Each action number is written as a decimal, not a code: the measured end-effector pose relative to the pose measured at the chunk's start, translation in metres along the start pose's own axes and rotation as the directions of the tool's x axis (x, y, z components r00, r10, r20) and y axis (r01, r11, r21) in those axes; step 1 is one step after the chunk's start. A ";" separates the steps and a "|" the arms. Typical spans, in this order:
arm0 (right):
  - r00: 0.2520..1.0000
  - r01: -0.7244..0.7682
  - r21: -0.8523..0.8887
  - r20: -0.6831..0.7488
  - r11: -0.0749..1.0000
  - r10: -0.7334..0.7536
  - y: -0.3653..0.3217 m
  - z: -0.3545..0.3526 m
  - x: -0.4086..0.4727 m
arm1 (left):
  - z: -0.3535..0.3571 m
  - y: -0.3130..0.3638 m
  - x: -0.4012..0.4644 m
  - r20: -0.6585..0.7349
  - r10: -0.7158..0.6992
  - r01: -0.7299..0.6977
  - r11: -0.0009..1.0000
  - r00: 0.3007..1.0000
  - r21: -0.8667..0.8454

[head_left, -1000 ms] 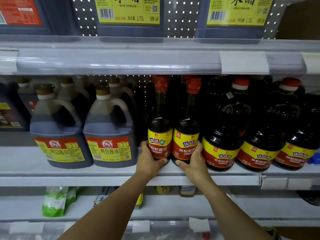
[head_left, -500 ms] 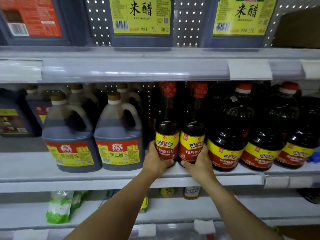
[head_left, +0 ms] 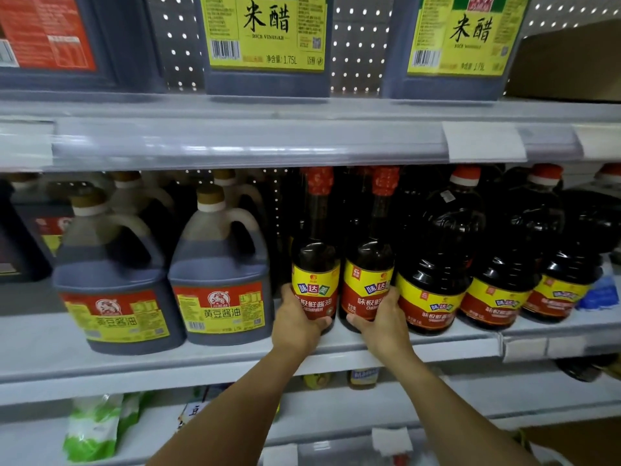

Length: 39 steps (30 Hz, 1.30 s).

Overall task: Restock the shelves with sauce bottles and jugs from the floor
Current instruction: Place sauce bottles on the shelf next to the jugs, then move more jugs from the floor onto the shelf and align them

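Two tall dark sauce bottles with red caps and yellow-and-red labels stand side by side on the middle shelf. My left hand grips the base of the left bottle. My right hand grips the base of the right bottle. Both bottles stand upright near the shelf's front edge, between the grey jugs and the round dark bottles.
Two grey soy sauce jugs stand left of the bottles, more behind them. Round dark bottles fill the shelf to the right. Rice vinegar jugs stand on the top shelf. A green-and-white packet lies on the lower shelf.
Both hands stay on the two bottles' bases and have pushed them slightly back onto the shelf. The camera has tilted up and moved closer.
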State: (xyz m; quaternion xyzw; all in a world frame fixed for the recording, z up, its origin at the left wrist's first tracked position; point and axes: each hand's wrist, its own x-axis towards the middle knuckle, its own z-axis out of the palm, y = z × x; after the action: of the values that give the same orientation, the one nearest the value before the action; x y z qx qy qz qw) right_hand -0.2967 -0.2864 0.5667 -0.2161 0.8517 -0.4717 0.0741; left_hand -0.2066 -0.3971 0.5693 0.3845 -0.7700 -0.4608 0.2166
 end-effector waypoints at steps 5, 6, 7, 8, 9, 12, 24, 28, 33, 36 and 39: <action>1.000 -0.003 -0.006 0.027 1.000 0.003 0.000 -0.003 0.003 | -0.001 0.000 0.001 0.006 0.001 -0.001 1.000 1.000 0.018; 0.999 -0.007 -0.006 0.040 1.000 0.007 0.000 -0.004 0.003 | -0.002 0.000 0.001 0.012 -0.001 0.000 1.000 1.000 0.019; 0.999 -0.007 -0.005 0.046 1.000 0.007 0.000 -0.006 0.003 | -0.002 0.000 0.001 0.017 -0.003 0.003 1.000 1.000 0.020; 0.999 -0.007 -0.002 0.047 1.000 0.007 0.000 -0.007 0.002 | -0.003 0.000 0.000 0.022 -0.007 0.007 1.000 1.000 0.020; 0.999 -0.010 0.002 0.045 1.000 0.010 0.000 -0.007 0.001 | -0.003 0.001 0.000 0.029 -0.012 0.011 1.000 1.000 0.020; 0.999 -0.026 -0.005 0.042 1.000 0.026 0.000 -0.008 -0.003 | -0.005 0.003 -0.003 0.054 -0.018 0.016 0.999 0.998 0.028; 0.999 -0.044 -0.141 -0.011 0.989 0.043 -0.023 0.007 -0.056 | -0.048 -0.004 -0.038 0.134 0.015 -0.021 0.999 0.991 0.048; 0.998 0.050 -0.150 0.032 0.987 -0.045 -0.051 0.023 -0.080 | -0.082 -0.013 -0.051 0.135 0.028 -0.030 0.999 0.991 0.014; 0.981 0.178 -0.125 0.095 0.976 -0.166 -0.099 0.054 -0.110 | -0.142 -0.036 -0.062 0.090 -0.006 0.011 0.998 0.996 -0.060; 0.953 0.275 -0.092 0.158 0.957 -0.258 -0.131 0.085 -0.127 | -0.185 -0.060 -0.071 0.030 -0.025 0.027 0.996 0.999 -0.087; 0.913 0.353 -0.063 0.241 0.934 -0.329 -0.162 0.122 -0.145 | -0.234 -0.088 -0.083 -0.059 -0.083 0.076 0.991 0.995 -0.114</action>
State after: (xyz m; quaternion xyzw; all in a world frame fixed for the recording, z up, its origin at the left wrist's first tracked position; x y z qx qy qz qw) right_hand -0.0781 -0.3921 0.6247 -0.4172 0.8104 -0.4043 0.0759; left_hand 0.0395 -0.4835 0.6070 0.4164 -0.7198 -0.4991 0.2438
